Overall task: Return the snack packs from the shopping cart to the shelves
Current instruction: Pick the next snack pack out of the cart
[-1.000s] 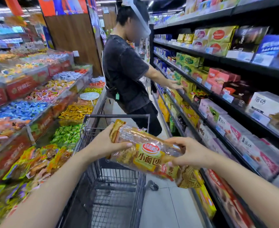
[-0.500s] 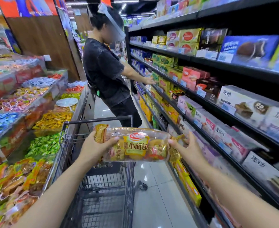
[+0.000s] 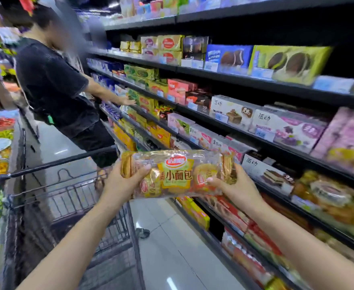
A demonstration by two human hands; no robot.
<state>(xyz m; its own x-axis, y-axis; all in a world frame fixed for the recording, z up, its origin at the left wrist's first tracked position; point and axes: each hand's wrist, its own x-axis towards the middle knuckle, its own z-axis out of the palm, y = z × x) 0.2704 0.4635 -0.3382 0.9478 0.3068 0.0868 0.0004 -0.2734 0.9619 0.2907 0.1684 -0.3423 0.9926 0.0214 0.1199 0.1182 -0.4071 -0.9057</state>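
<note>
Shift: clear crinkly bread-roll pack (image 3: 177,173) now level, nearer black metal shelves (image 3: 245,82).
Grip: left hand (image 3: 122,182), right hand (image 3: 232,185) — each clasps one end.
Risk: slippery film — could slide free.

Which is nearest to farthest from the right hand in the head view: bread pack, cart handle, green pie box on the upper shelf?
From the right hand:
1. Bread pack, gripped at its right end.
2. Cart handle, left, across the pack.
3. Green pie box, up on the upper right shelf, farthest.
</note>
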